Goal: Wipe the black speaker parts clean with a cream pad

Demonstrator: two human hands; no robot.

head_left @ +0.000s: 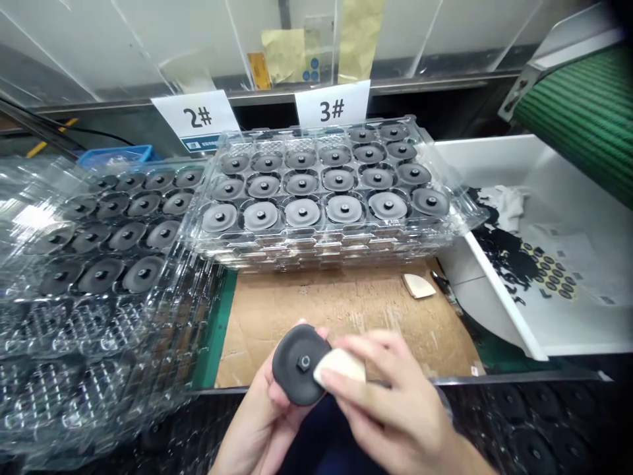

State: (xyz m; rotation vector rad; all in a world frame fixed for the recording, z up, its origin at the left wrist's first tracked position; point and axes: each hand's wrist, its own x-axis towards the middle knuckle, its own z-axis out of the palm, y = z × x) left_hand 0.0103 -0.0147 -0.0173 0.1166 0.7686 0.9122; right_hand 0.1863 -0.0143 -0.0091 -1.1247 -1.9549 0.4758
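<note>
Cardboard (341, 303) on the bench, clear trays (316, 239) of discs (301, 212) behind; my left hand (262, 396) grips a black disc (291, 369) in front of me, looks light and fairly stiff, best held by the rim, my right hand (390, 389) pinching a white pad (341, 366) against its face.

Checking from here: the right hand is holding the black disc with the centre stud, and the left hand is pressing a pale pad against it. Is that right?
Not quite: the hands are swapped. The head view shows the left hand holding the black disc with the centre stud, and the right hand pressing the pale pad against it.
</note>
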